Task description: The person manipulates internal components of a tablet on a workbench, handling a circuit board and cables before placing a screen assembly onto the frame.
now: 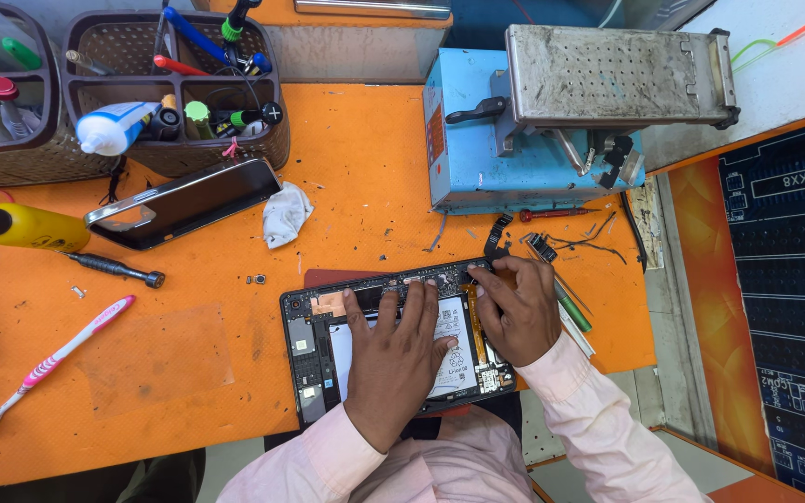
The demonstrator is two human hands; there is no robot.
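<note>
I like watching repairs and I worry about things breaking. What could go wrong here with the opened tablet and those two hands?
1. The left hand presses flat on the white battery of the opened tablet; pushing hard might dent it.
2. The right hand works at the upper right corner by thin cables; a slip could perhaps tear one.
3. A tiny loose part lies on the orange mat and could easily get lost.
</note>
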